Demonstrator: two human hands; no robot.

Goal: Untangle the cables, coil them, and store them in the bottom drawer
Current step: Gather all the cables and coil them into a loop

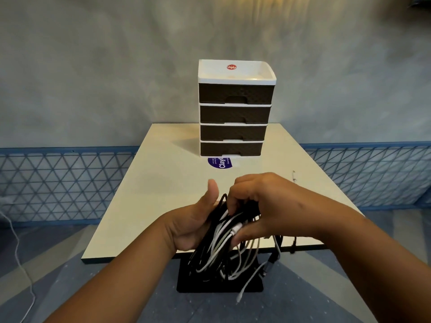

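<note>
**Person: visible body parts**

Two bare forearms enter from the lower edge. Left hand (193, 220) and right hand (265, 206) are ungloved. No sleeve reaches the visible forearms. Wrists and the fingers that show carry nothing worn; fingernails short.

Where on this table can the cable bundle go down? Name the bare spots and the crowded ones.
Bare tabletop lies left of the left hand, and a strip between the hands and the purple sticker. The right side is bare past the small white object. Crowded: the back middle, where the drawer unit stands, and the near edge, under the cables and right hand.
</note>
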